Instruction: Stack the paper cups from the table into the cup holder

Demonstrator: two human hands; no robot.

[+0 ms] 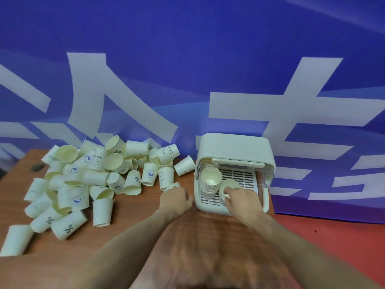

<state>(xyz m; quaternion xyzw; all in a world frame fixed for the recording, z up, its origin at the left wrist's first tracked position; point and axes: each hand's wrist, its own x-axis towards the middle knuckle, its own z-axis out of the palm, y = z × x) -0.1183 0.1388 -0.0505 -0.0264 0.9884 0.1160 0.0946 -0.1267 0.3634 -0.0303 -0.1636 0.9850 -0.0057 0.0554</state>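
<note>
inside the white cup holder [235,147] at the table's [208,236] far right, two stacks of paper cups stand on its slotted tray, and the right hand [242,200] pinches the rim of the nearer stack [227,187] beside the taller stack [210,181]. the left hand [177,200] curls round a loose cup [171,186] just left of the holder. a heap of paper cups [93,178] covers the table's left side before a blue banner [187,59].

Cup pile [87,180] on table [208,236] L, holder [235,147] R, hands [239,199] btwn.
</note>
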